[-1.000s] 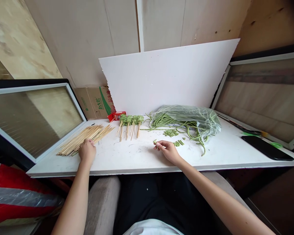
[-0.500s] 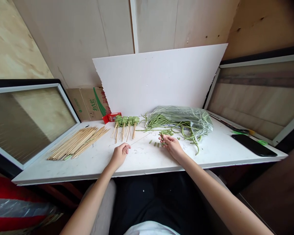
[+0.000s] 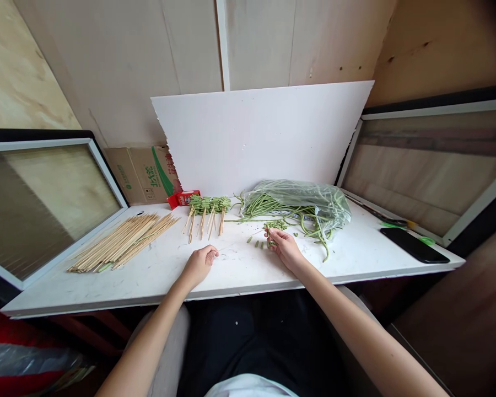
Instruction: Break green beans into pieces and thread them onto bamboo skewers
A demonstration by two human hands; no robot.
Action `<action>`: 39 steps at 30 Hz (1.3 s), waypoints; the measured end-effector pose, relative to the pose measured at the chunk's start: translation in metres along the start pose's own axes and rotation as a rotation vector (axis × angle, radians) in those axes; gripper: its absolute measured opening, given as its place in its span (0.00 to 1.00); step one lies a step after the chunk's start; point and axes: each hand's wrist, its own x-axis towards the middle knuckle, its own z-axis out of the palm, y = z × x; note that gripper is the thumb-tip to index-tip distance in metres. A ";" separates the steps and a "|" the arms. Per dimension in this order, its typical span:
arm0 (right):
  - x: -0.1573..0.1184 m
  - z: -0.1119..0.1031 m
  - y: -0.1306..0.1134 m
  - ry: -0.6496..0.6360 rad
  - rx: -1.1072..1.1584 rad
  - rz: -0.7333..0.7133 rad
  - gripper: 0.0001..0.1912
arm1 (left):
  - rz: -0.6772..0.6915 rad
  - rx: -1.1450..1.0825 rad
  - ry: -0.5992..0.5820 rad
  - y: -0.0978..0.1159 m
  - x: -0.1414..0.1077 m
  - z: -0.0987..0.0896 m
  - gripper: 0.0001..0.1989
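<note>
My left hand [image 3: 200,264] is closed on the end of a thin bamboo skewer [image 3: 254,234], which points right and away over the table and is faint along its middle. Between the fingertips of my right hand [image 3: 286,248] is a cut green bean piece [image 3: 268,234], close to the skewer's far part; whether they touch I cannot tell. A small heap of bean pieces [image 3: 278,225] lies just beyond that hand, with several loose pieces beside it. Bundles of skewered beans [image 3: 209,204] lie farther back, their bare sticks towards me.
A pile of bare skewers [image 3: 122,242] covers the left of the white table [image 3: 231,281]. Long beans spill from a clear plastic bag [image 3: 326,201] at the back. A black phone [image 3: 413,245] lies at right; a red box [image 3: 186,198] and a carton [image 3: 143,173] stand at back left.
The view has shifted slightly, moving the scene a little left. Both hands keep nearly the same places and grips; the skewer shows less clearly now.
</note>
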 end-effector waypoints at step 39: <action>-0.004 0.002 -0.001 0.041 -0.124 -0.074 0.24 | 0.027 0.049 0.007 0.003 -0.001 -0.002 0.14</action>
